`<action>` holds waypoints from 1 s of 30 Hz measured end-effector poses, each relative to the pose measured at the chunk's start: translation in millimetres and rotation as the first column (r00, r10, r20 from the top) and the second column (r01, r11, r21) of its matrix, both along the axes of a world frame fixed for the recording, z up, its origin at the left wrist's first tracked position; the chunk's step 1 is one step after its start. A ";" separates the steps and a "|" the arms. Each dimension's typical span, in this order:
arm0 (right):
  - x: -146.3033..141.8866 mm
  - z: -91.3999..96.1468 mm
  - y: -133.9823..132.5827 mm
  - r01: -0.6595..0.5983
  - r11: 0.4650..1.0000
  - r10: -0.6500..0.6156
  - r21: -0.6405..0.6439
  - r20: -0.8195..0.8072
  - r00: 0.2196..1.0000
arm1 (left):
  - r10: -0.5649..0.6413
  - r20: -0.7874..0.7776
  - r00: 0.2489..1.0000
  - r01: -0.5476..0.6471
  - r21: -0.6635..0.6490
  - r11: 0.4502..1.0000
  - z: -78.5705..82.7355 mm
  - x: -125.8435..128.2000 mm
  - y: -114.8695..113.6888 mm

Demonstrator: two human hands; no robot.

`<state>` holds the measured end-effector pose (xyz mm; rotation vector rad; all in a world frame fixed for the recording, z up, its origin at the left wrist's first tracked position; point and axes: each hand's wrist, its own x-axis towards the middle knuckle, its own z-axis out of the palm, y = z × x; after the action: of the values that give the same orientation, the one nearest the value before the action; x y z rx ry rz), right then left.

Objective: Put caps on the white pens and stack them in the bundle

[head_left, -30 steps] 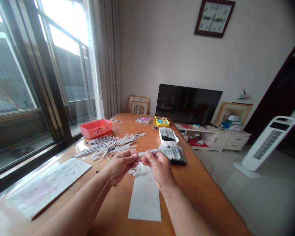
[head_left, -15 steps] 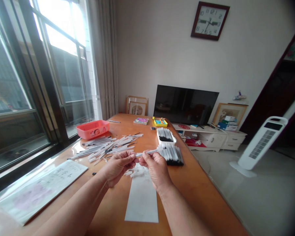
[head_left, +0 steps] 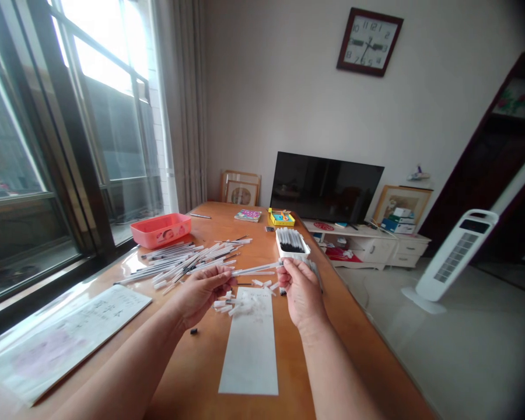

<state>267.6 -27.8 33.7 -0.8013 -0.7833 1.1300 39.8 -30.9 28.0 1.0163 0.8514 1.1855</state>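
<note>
A slim, clear pen barrel [head_left: 256,269] is stretched level between my two hands above the table. My left hand [head_left: 206,293] pinches its left end between thumb and fingers. At the other end, my right hand [head_left: 304,291] is closed on the tip, and the fingers hide what is there. Below lies a white paper strip [head_left: 249,361] with small white caps [head_left: 223,305] scattered at its far end. A black cap [head_left: 193,331] rests near my left wrist. Beyond my left hand spreads a loose pile of pen barrels and refills [head_left: 201,256].
Behind my right hand stands a white box [head_left: 307,252] of pens, with more pens [head_left: 315,273] partly hidden beside it. A pink box [head_left: 161,230], a notebook [head_left: 79,338], a booklet [head_left: 248,216] and a yellow box [head_left: 282,219] are on the table [head_left: 345,326].
My hands have moved apart. My right hand has shifted right to the barrel's far end, now covering much of the pens behind it. The view has turned slightly.
</note>
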 end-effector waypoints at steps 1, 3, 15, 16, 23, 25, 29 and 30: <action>1.8 0.8 -0.7 -0.022 1.000 0.022 -0.001 0.013 1.000 | -0.003 -0.004 1.000 0.003 0.000 1.000 0.5 0.5 -0.2; 6.0 3.0 -2.3 -0.071 0.997 0.072 -0.007 0.050 0.996 | 0.000 -0.007 1.000 0.000 -0.003 1.000 1.6 1.7 -0.6; 76.0 -8.2 24.4 0.594 0.798 -0.545 0.096 0.533 0.647 | 0.203 -0.126 0.971 -0.200 0.035 0.979 -1.1 -11.2 7.3; 79.9 -11.2 26.8 0.628 0.769 -0.562 0.123 0.597 0.572 | 0.207 -0.134 0.969 -0.204 0.032 0.978 -2.4 -13.0 8.7; 84.7 -19.5 31.9 0.678 0.714 -0.484 0.174 0.823 0.298 | 0.217 -0.189 0.958 -0.215 0.035 0.976 -6.1 -20.3 14.3; 82.7 -20.2 31.6 0.679 0.715 -0.442 0.167 0.860 0.254 | 0.215 -0.199 0.956 -0.212 0.036 0.977 -5.9 -20.7 14.6; 78.2 -23.0 31.4 0.679 0.720 -0.370 0.143 0.907 0.201 | 0.209 -0.202 0.957 -0.205 0.037 0.978 -5.3 -20.4 15.0; 77.1 -23.9 31.4 0.679 0.722 -0.351 0.132 0.916 0.195 | 0.209 -0.203 0.957 -0.205 0.038 0.978 -5.4 -20.4 15.2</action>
<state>344.8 3.6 9.8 -1.8982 -1.0864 0.0193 19.5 -15.7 22.6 1.0972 1.1357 1.2794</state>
